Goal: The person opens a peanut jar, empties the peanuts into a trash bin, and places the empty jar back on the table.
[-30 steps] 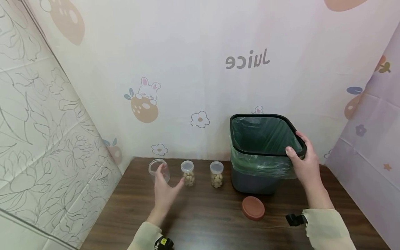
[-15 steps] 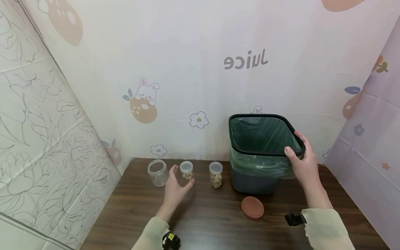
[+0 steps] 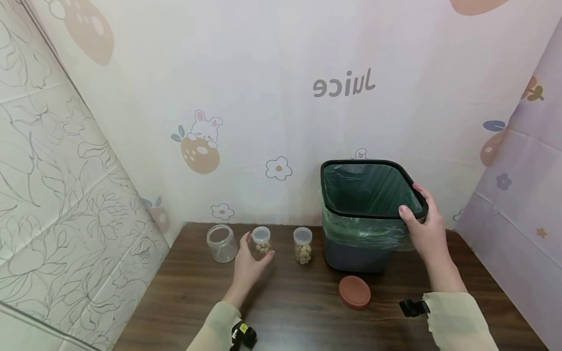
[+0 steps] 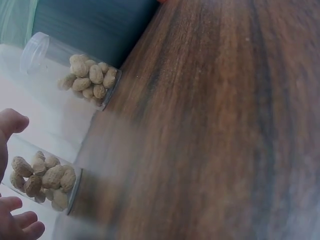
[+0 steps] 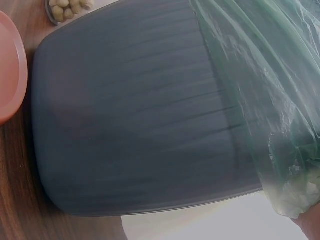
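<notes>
My left hand [image 3: 248,268] is spread around a small clear jar of peanuts [image 3: 262,241] with a whitish lid. Thumb and fingers stand on either side of it; in the left wrist view a gap shows between the thumb [image 4: 14,121] and the jar. With the thumb over the black rim, my right hand [image 3: 428,229] grips the near right corner of a dark grey trash bin [image 3: 355,256]. A green plastic bag [image 3: 373,229] lines the bin and folds over its outside; the fingers behind the rim are partly hidden.
A second lidded jar of peanuts [image 3: 303,246] stands just left of the bin. Farther left is a wider clear jar [image 3: 222,243] with no lid, its mouth up. A round reddish lid [image 3: 354,292] lies in front of the bin. A patterned curtain [image 3: 272,97] hangs behind the table [image 3: 298,317].
My left hand has moved right, from in front of the wide clear jar to around the left peanut jar. The right hand stays on the bin's rim.
</notes>
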The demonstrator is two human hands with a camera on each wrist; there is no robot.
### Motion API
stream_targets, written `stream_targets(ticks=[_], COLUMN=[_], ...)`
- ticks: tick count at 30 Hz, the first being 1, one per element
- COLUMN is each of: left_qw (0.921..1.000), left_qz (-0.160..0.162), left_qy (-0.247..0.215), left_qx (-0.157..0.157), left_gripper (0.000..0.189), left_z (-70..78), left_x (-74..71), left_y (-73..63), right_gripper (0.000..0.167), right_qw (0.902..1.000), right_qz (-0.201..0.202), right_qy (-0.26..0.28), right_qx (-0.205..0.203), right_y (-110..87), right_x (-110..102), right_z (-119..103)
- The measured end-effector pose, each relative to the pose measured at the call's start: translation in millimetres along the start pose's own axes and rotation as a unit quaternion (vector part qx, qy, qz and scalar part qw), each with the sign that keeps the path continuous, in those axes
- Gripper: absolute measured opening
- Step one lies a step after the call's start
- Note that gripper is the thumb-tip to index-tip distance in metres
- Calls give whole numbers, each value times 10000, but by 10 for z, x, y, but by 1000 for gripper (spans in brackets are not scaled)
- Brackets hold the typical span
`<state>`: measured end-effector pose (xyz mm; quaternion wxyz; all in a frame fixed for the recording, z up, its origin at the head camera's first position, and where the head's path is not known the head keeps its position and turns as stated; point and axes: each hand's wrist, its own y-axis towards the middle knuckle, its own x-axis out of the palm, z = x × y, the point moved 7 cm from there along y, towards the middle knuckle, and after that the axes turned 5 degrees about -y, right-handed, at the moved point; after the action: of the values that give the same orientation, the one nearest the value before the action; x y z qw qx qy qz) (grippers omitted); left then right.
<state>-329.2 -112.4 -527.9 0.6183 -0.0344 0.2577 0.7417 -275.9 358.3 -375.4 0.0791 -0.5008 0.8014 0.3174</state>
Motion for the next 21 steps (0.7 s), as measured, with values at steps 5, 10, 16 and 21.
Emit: stream_targets(ticks=[5,10,16,21], left_qw=[10000,10000,9999,9992], left_qz=[38,48,135,226], left_qy=[-11,-17,49,177], left_qx=[16,-51,96,290], left_gripper=[100,97,91,79], left_z=[-24,-33,-52,-49], left_x=[35,57,80,98], left_y=[7,8,9,11], right_gripper=[72,72,74,74], right_qw=[10000,10000,9999,9999], right_qz=[1,-16,-45,-67], right_qy=[5,11,-9,-24], right_qx=[21,54,91,115], right_y=[-4,-7,-4,-3], right_x=[0,3,2,0], right_z=[-3,-6,9,26])
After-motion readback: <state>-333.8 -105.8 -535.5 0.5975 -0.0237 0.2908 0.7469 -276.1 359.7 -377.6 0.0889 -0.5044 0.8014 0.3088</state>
